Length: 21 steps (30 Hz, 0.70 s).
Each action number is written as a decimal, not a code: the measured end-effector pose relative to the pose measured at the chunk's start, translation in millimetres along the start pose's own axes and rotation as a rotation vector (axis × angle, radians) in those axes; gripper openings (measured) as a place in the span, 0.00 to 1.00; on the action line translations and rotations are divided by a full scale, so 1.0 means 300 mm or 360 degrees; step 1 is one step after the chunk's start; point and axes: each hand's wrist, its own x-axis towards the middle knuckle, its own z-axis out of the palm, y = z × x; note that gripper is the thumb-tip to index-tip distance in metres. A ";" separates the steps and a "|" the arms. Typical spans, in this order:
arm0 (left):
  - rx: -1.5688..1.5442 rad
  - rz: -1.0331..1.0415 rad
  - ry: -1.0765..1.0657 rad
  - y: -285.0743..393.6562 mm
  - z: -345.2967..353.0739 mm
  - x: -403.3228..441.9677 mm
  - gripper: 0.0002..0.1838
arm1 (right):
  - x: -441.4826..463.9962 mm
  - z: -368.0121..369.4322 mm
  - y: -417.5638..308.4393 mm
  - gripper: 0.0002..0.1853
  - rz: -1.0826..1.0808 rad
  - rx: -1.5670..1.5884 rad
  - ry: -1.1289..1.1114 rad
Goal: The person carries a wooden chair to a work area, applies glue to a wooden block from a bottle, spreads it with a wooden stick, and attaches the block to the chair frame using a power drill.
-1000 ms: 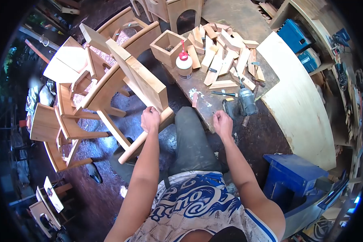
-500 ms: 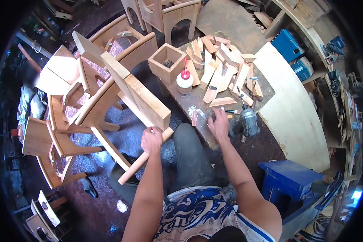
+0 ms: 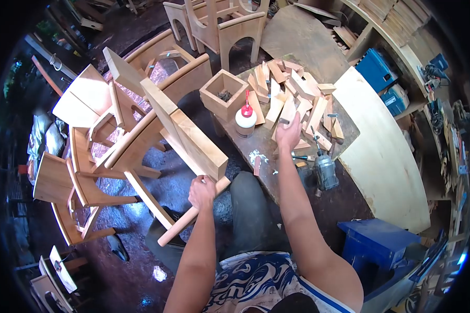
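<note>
My left hand (image 3: pixel 202 193) is closed at the near end of a wooden chair frame (image 3: pixel 190 135), where a thick board meets a rounded bar (image 3: pixel 178 225). The frame lies tilted across my lap. My right hand (image 3: pixel 289 134) reaches over the workbench (image 3: pixel 245 143) to the pile of cut wood pieces (image 3: pixel 314 109). Its fingers are bent around a small dark metal piece (image 3: pixel 284 121) lying on one of the blocks; part of the grip is hidden. Left of that hand stands a white glue bottle (image 3: pixel 245 121) with a red cap.
A square wooden box (image 3: pixel 223 94) with small dark bits stands on the bench. A power drill (image 3: pixel 326 171) and a brush (image 3: pixel 302 157) lie by its near edge. Wooden chairs (image 3: pixel 94 172) crowd the left. A pale plywood sheet (image 3: pixel 386 151) and a blue stool (image 3: pixel 378 235) are right.
My right hand has moved from the bench's near edge up to the wood pile and the small metal piece. My left hand keeps its hold. The view has shifted slightly.
</note>
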 end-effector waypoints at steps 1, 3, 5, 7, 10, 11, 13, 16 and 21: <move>-0.0004 0.0011 -0.0001 0.003 -0.004 -0.002 0.20 | 0.016 -0.004 -0.022 0.36 -0.0032 0.0080 0.0150; 0.0001 0.0017 -0.0012 -0.004 0.000 -0.007 0.20 | 0.097 0.008 -0.058 0.34 -0.0144 0.0190 0.0321; -0.0019 0.0023 -0.0087 -0.010 -0.001 0.006 0.22 | 0.186 -0.001 -0.148 0.29 -0.0280 0.0338 0.0522; -0.0015 -0.0014 -0.0098 0.002 -0.011 0.004 0.22 | 0.280 -0.010 -0.257 0.27 -0.0383 0.0352 0.0579; -0.0005 -0.0039 -0.0074 0.011 -0.020 0.000 0.21 | 0.452 0.035 -0.311 0.27 -0.0398 0.0081 0.0410; 0.0002 -0.0013 -0.0044 0.012 -0.018 0.000 0.21 | 0.511 0.043 -0.316 0.26 -0.0320 -0.0187 0.0227; 0.0001 -0.0023 -0.0053 0.004 -0.009 0.010 0.21 | 0.642 0.033 -0.320 0.24 0.0022 -0.0237 -0.0073; 0.0007 -0.0023 -0.0084 0.000 -0.004 0.013 0.22 | 0.789 -0.102 -0.346 0.24 -0.0086 -0.0259 -0.0001; -0.0004 -0.0029 -0.0119 0.012 -0.022 -0.001 0.22 | 0.917 -0.352 -0.248 0.23 -0.0773 -0.0502 -0.0294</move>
